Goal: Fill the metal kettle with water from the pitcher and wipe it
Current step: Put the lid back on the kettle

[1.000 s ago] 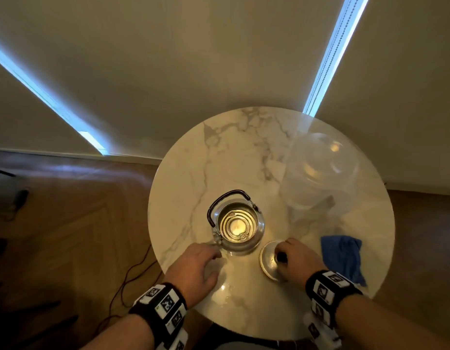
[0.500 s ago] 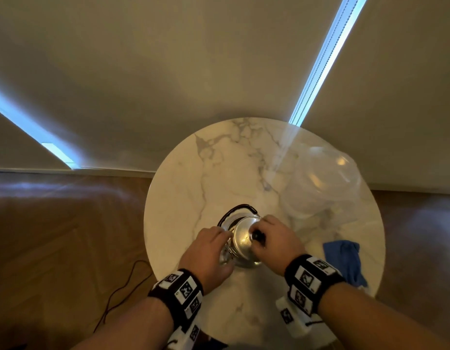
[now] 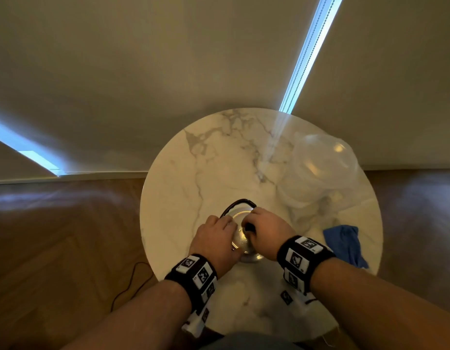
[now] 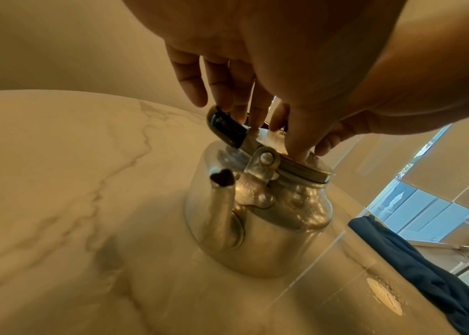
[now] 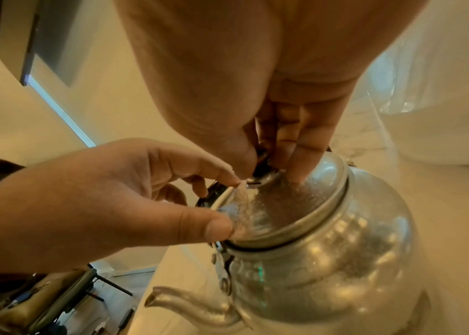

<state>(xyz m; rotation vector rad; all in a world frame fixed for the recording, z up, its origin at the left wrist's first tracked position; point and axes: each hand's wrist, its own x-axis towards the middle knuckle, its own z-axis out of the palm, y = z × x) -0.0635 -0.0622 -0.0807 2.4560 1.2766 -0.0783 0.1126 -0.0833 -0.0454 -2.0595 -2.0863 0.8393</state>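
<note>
The metal kettle (image 3: pixel 246 257) stands near the front of the round marble table (image 3: pixel 193 173), its spout (image 4: pixel 221 188) toward me and its black handle (image 3: pixel 240 202) folded back. Its lid (image 5: pixel 285 204) sits on the opening. My right hand (image 3: pixel 267 231) pinches the lid's black knob (image 5: pixel 260 167) from above. My left hand (image 3: pixel 216 238) curls over the lid, thumb (image 5: pixel 216 226) on the rim and fingers by the handle (image 4: pixel 227 129). The clear pitcher (image 3: pixel 320 173) stands at the back right. A blue cloth (image 3: pixel 345 243) lies right of the kettle.
A small wet patch (image 4: pixel 382 294) glistens on the marble between kettle and cloth. The table's left half is bare. A dark cable (image 3: pixel 128 281) runs over the wooden floor at the left. A pale wall stands behind the table.
A second ago the lid lay on the table right of the open kettle. My right hand has carried it onto the opening, and my left hand has moved up onto the kettle's top.
</note>
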